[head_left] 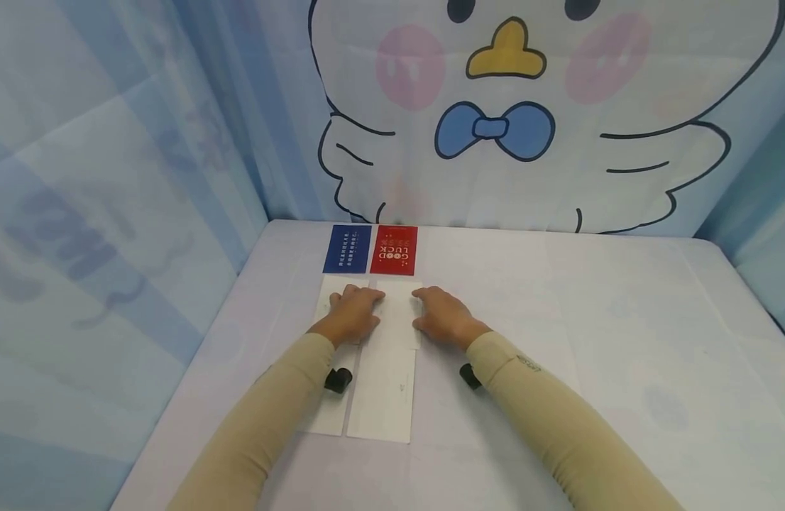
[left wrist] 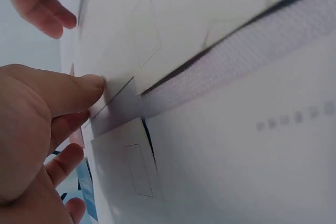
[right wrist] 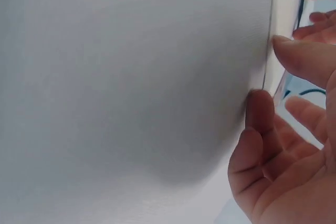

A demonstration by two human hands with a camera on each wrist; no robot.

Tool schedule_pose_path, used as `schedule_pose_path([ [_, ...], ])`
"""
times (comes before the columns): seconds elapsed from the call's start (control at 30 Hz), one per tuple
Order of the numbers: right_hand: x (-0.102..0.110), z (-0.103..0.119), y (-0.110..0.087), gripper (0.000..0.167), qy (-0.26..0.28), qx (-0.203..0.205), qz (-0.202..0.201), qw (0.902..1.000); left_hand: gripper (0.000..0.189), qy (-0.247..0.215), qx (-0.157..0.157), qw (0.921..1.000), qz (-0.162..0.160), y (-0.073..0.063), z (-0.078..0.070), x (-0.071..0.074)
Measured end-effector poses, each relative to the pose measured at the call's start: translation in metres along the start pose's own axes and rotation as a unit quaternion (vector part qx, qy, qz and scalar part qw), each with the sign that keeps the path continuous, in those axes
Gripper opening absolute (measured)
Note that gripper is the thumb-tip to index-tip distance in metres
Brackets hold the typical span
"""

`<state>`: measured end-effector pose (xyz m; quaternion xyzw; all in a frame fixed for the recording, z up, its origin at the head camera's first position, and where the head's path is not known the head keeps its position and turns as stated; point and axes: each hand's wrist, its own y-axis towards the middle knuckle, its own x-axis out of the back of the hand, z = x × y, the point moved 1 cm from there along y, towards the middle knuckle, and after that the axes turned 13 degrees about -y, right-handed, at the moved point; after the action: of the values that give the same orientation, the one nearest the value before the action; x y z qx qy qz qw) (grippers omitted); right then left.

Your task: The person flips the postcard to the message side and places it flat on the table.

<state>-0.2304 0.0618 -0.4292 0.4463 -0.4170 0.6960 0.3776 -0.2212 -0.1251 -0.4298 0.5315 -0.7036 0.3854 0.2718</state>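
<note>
A white postcard (head_left: 400,319) lies flat on the table between my two hands. The left hand (head_left: 350,316) touches its left side with thumb and forefinger spread apart. The right hand (head_left: 445,316) has thumb and forefinger tips against its right edge, spread the same way. Partly under the left hand is another white postcard (head_left: 326,288). Nearer to me lie a third white postcard (head_left: 382,397) and another (head_left: 327,417), mostly covered by the left sleeve. Faint stamp boxes and a row of small squares show on the cards in the left wrist view.
Beyond the white cards lie a blue card (head_left: 348,250) with white writing and a red card (head_left: 394,238) reading GOOD LUCK. A white cloth covers the table (head_left: 597,369). Printed curtains (head_left: 431,184) stand at the back and sides.
</note>
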Motion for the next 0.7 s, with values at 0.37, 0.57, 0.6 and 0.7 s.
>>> schedule_pose_path([
  [0.37, 0.025, -0.016, 0.007, 0.057, -0.040, 0.024, -0.043, 0.9980, 0.063, -0.058, -0.050, 0.9953, -0.059, 0.013, 0.004, 0.028],
  [0.57, 0.043, -0.023, 0.030, 0.064, -0.064, 0.024, -0.052, 0.9963, 0.074, -0.035, -0.055, 0.9964, -0.053, 0.031, 0.006, 0.038],
  [0.6, 0.045, -0.024, 0.034, 0.067, -0.066, 0.022, -0.052, 0.9962, 0.075, -0.034, -0.056, 0.9965, -0.052, 0.034, 0.006, 0.039],
  [0.7, 0.048, -0.025, 0.045, 0.076, -0.069, 0.016, -0.052, 0.9961, 0.075, -0.040, -0.058, 0.9962, -0.052, 0.044, 0.008, 0.040],
])
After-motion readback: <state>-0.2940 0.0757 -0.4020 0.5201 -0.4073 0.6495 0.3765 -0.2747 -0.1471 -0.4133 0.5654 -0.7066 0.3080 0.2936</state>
